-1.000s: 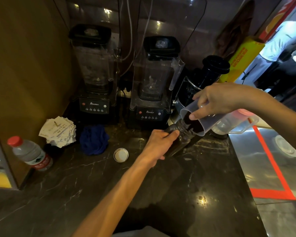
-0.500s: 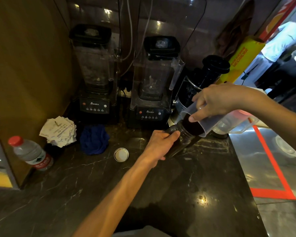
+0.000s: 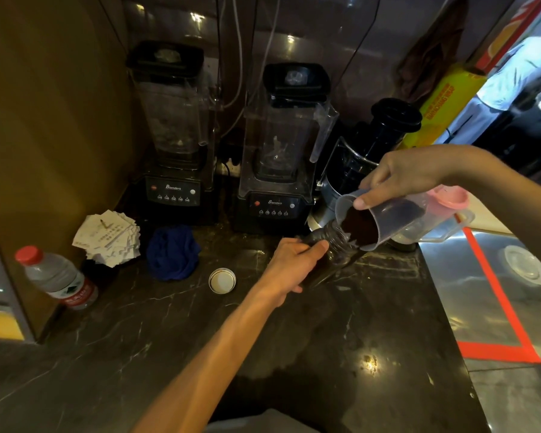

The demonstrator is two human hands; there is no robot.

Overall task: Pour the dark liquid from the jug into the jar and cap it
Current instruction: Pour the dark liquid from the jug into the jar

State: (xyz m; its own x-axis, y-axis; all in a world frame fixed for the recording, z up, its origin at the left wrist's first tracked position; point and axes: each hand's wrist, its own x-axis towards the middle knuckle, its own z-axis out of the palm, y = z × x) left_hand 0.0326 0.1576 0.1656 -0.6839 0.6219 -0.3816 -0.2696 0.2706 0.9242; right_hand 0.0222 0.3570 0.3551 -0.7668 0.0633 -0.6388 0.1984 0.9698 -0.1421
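Observation:
My right hand (image 3: 400, 175) grips a clear plastic jug (image 3: 397, 217) tipped steeply to the left, its lip against the mouth of a glass jar (image 3: 338, 248). Dark liquid (image 3: 361, 228) fills the jug's lower front and runs into the jar. My left hand (image 3: 294, 264) is wrapped around the jar, holding it tilted toward the jug just above the dark marble counter. The jar's round lid (image 3: 222, 280) lies upside down on the counter, left of my left hand.
Two blenders (image 3: 172, 129) (image 3: 281, 145) and a black juicer (image 3: 369, 151) line the back wall. A blue cloth (image 3: 172, 251), a stack of paper slips (image 3: 108, 237) and a red-capped water bottle (image 3: 57, 278) sit at the left. A pink-lidded pitcher (image 3: 444, 214) stands behind the jug. A steel surface with red tape (image 3: 494, 295) adjoins on the right.
The jug has tipped further and its lip has dropped closer onto the jar's mouth. My left hand has kept the jar in the same spot.

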